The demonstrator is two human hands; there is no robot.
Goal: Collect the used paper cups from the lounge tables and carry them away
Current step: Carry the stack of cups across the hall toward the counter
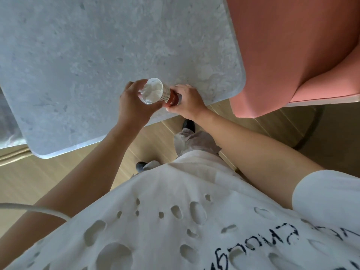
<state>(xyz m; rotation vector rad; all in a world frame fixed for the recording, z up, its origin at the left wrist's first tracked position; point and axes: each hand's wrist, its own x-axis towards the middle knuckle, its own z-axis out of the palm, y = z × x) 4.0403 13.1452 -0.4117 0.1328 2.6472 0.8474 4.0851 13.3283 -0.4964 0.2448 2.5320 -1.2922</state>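
Both hands hold a red and white paper cup (pixel 167 94) tilted on its side over the near edge of the grey stone table (pixel 97 55). The cup's white mouth faces up toward the camera, and crumpled white tissue (pixel 153 91) fills it. My left hand (pixel 134 104) wraps the rim end from the left. My right hand (pixel 188 100) grips the red base end from the right. Whether this is one cup or a stack of nested cups cannot be told.
A salmon-pink chair (pixel 292 55) stands close against the table's right edge. Light wooden floor (pixel 39 178) lies below the table edge, with my dark shoes (pixel 189 124) on it. A grey seat edge (pixel 7 133) shows at far left.
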